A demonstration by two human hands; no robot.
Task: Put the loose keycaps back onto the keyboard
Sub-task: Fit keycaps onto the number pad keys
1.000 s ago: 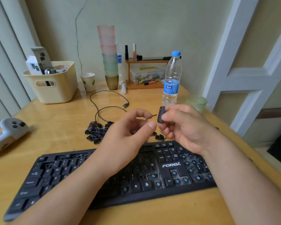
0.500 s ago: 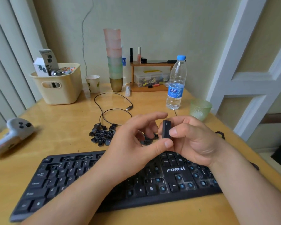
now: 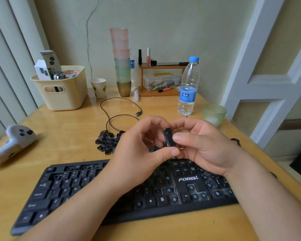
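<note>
Both hands, the left hand (image 3: 137, 152) and right hand (image 3: 198, 146), pinched a long keycap (image 3: 169, 138) above the keyboard (image 3: 111, 197); it might slip and fall.

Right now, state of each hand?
Left hand: thumb and fingers pinch the long black plastic keycap marked "+".
Right hand: pinches the same keycap.

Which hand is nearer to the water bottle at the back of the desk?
The right hand. It is just in front of the water bottle, slightly to its right, while the left hand sits further left and closer to the keyboard.
</note>
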